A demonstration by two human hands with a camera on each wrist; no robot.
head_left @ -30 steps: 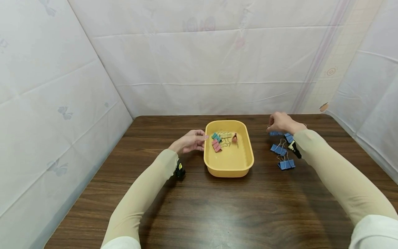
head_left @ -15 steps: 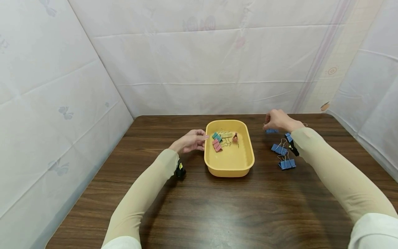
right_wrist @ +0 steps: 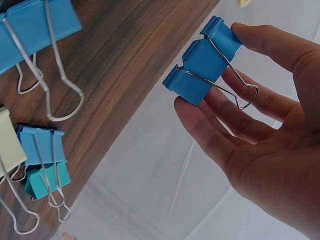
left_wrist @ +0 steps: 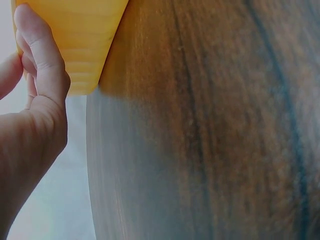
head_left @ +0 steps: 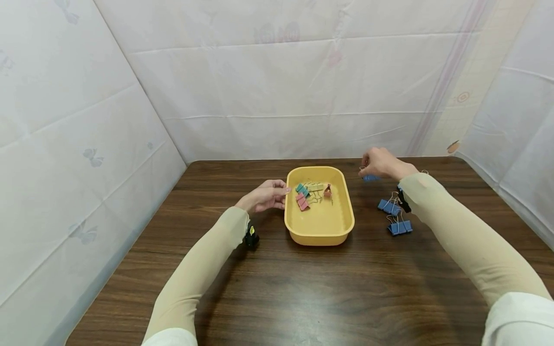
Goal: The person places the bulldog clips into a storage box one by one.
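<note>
A yellow tray (head_left: pixel 322 226) sits mid-table and holds several small binder clips: teal (head_left: pixel 301 190), pink (head_left: pixel 301 202) and red (head_left: pixel 326 191). My left hand (head_left: pixel 277 192) rests against the tray's left wall (left_wrist: pixel 75 40) with loosely curled fingers (left_wrist: pixel 42 55), the thumb apart from it. Right of the tray, my right hand (head_left: pixel 368 170) hovers above the table and pinches a blue binder clip (right_wrist: pixel 202 62) (head_left: pixel 371 178) between thumb and fingers (right_wrist: pixel 225 130).
Two more blue clips (head_left: pixel 388 206) (head_left: pixel 399 227) lie on the dark wood table (head_left: pixel 303 288) under my right forearm. The right wrist view shows further blue clips (right_wrist: pixel 37 25) (right_wrist: pixel 42 147) and a teal one (right_wrist: pixel 47 182). White sheets wall the table.
My right hand has lifted the blue clip off the table and carried it left, toward the tray. The left hand and the tray have stayed put.
</note>
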